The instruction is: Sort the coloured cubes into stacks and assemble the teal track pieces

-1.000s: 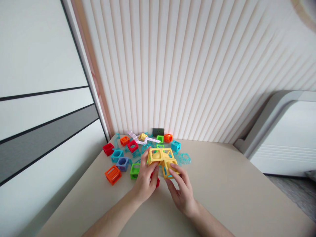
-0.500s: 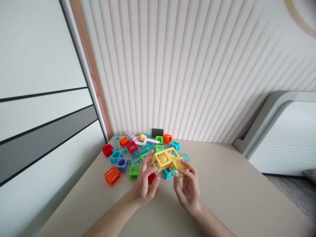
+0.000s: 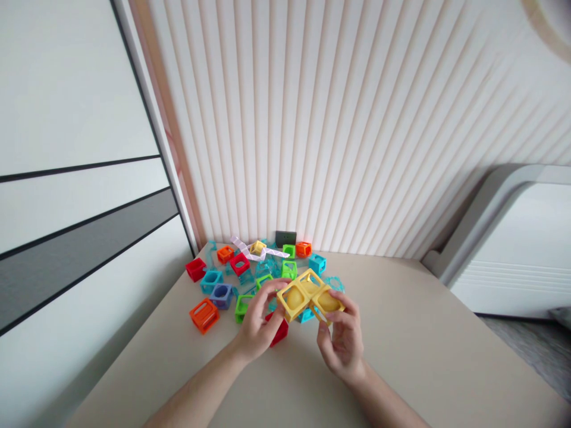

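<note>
Several joined yellow cube blocks (image 3: 307,284) with round openings are held up above the table between my two hands. At their left end my left hand (image 3: 263,318) grips a cube with thumb and fingers. My right hand (image 3: 343,336) pinches the cube at the right end. Under the yellow blocks, a blue block (image 3: 306,315) is partly hidden. A red block (image 3: 280,333) lies just beneath my left hand, partly covered by it. To the left of that hand sits a green block (image 3: 241,307).
Loose blocks spread over the table's left and back, among them an orange block (image 3: 204,315), a purple block (image 3: 222,295) and a light blue block (image 3: 211,281). A lilac strip (image 3: 274,254) and a black box (image 3: 285,239) are near the ribbed wall (image 3: 312,119).
My left hand has closed on the left end of the yellow blocks, where its fingers were looser before. The blocks have tilted, their open tops now facing me more.
</note>
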### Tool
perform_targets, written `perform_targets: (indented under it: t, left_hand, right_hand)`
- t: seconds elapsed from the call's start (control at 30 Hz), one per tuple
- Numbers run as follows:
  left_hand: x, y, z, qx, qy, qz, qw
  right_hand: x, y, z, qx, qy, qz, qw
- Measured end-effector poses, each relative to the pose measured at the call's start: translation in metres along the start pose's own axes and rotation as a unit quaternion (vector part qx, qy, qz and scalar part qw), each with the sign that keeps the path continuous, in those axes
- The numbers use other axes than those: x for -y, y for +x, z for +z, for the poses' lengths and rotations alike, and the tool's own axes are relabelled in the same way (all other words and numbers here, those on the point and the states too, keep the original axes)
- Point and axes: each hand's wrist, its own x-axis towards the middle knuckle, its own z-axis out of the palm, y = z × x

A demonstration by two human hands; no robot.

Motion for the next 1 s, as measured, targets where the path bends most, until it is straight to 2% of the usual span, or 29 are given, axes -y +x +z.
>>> perform_targets:
  t: [0.17,0.37,0.5,0.67,0.87,1.0]
  left_hand:
    - [0.0024,-0.0007,0.0014,0.021,0.005,-0.065,0.998]
    - [-0.0002,0.0016,0.0020,0.027,0.018,-0.084,0.996]
    - [0.0052,0.0018,0.0025,0.037,0.021,-0.071,0.997]
    - [0.0066,0.0022,0.0020,0.007,0.026,-0.061,0.998]
    - [0.0033,0.0063,0.0018,-0.043,-0.028,-0.151,0.987]
    - [0.0092,0.0087,0.0026,-0.082,-0.072,-0.182,0.977]
  right_hand:
    - [-0.0009,0.0000,-0.0016,0.015,0.005,-0.016,1.000]
    - [0.0005,0.0015,-0.0023,0.021,-0.005,-0.032,0.999]
    - [0.0004,0.0006,-0.0017,0.030,-0.002,-0.039,0.999]
    - [-0.0002,-0.0021,-0.0010,0.035,0.007,-0.040,0.999]
    - [0.0025,-0.0017,-0.0004,0.034,0.018,-0.042,0.998]
    - [0.0022,-0.0017,-0.0010,0.021,0.015,-0.039,0.999]
